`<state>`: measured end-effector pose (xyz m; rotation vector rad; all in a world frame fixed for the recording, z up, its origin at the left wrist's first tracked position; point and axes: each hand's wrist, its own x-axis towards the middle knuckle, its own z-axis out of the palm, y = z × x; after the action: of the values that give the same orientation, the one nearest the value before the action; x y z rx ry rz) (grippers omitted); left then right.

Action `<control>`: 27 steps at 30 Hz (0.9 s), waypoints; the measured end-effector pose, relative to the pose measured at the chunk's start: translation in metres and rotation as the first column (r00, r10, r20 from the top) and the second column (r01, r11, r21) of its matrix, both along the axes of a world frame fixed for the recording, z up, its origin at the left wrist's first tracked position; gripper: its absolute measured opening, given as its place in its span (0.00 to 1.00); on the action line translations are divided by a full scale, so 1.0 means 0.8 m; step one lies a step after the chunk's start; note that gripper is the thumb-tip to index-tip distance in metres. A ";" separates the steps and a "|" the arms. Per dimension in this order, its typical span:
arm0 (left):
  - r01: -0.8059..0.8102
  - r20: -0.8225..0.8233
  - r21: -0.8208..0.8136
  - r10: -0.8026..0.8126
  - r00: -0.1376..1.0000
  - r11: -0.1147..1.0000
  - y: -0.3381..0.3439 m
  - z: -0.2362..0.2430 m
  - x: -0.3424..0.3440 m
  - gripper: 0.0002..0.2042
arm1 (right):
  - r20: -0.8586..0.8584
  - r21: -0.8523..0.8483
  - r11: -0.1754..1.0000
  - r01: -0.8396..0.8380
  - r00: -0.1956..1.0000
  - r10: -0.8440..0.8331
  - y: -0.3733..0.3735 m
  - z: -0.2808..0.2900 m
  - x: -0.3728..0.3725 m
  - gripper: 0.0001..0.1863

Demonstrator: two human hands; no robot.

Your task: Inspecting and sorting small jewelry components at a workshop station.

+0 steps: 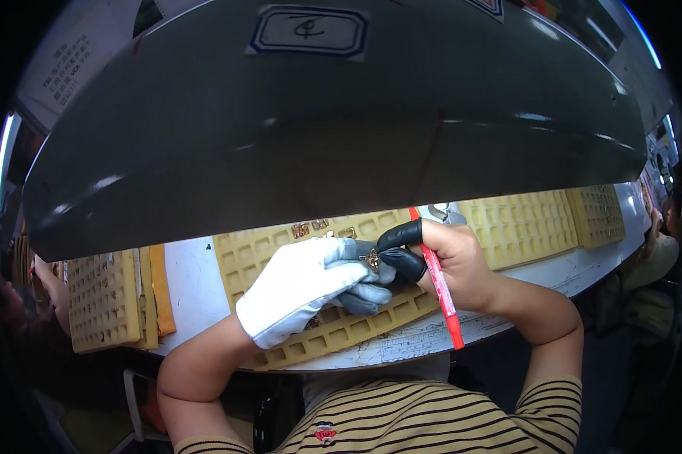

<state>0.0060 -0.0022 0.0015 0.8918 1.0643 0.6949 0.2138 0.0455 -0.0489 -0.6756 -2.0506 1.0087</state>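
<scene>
Presently listed, hands: two. Left hand (pixel 311 284), one, in a white glove with grey finger ends; fingers bent and drawn together, the tips closed about a small piece. Right hand (pixel 451 261), one, bare but for two black finger covers (pixel 403 265); the covered digits are slightly parted, their tips at the same piece. Whether they pinch it or only touch it cannot be told.

Small gold-coloured piece (pixel 373 261), one, at the grey fingertips, above the near tray.

Red marker (pixel 441 291), one, lodged slantwise between the right hand's covered digits, its lower end pointing toward the wearer.

Yellow compartment trays: near tray (pixel 239 257), one, under the hands; right-hand tray (pixel 519 227), one; far-right tray (pixel 600 216), one; left-hand tray (pixel 102 299), at least one, an edge of another showing beside it.

Further small pieces (pixel 301 229), at least three, in the near tray beyond the glove.

White table (pixel 193 284), one, bearing the trays. Dark grey hood (pixel 341 136), one, overhead, with two blue-bordered labels (pixel 308 32), one cut off by the upper edge.
</scene>
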 end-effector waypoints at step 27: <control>0.161 -0.410 0.383 0.012 0.912 0.910 0.001 -0.029 -0.012 0.14 | 0.155 0.519 0.852 -0.064 0.988 -0.020 0.001 0.002 0.005 0.12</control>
<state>-0.0034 -0.0010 -0.0214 1.4846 1.2632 0.6955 0.2177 0.0467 -0.0477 -0.4466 -2.3335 0.3709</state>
